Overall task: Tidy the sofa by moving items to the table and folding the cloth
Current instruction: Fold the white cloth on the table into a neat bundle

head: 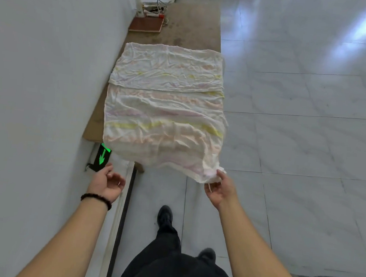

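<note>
White wrinkled cloth [165, 105], faint yellow-pink stripes, spread on brown worktop [195, 28]; 12 o'clock end folded over, 6 o'clock edge overhanging, 5 o'clock corner lifted.

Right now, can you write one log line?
cloth: spread on table | right hand: pinches near corner | left hand: empty

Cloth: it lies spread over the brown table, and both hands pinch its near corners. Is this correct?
Not fully. Only the right hand pinches a near corner of the cloth. The left hand holds nothing, with its fingers loosely curled, apart from the cloth. The cloth does lie spread over the brown table. The head view shows this.
</note>
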Motion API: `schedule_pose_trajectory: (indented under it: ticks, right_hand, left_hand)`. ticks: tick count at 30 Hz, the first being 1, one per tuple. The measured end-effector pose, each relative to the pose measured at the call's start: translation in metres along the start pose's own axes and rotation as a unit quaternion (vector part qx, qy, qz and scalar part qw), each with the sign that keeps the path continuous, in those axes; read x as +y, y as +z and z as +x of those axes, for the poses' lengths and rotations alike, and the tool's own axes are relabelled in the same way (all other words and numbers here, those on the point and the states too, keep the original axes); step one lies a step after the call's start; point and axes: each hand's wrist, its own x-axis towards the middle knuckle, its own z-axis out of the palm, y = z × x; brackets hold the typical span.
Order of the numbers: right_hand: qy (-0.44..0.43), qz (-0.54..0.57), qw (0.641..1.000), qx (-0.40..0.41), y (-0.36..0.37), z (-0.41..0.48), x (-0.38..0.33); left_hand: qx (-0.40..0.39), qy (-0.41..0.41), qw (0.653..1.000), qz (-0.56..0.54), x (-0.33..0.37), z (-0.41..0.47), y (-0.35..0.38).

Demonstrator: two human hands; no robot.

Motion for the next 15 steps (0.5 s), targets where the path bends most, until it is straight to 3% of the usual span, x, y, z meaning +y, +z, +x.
schedule_pose_trajectory:
  ticks: [3,7,15]
  right_hand:
    - [-0.036,-0.067,0.997,-0.025,0.003,0.005,0.000]
    - [-0.056,-0.019,0.997,-0.053,0.014,0.012,-0.004]
    - [-0.003,-0.002,1.000,-0.027,0.028,0.019,-0.010]
  left_hand:
    - [-0.015,-0.041,0.997,0.062,-0.012,0.010,0.007]
    - [-0.029,-0.081,0.989,0.121,-0.032,0.041,0.023]
    - [0.009,-0.236,0.967,0.094,-0.083,0.121,0.070]
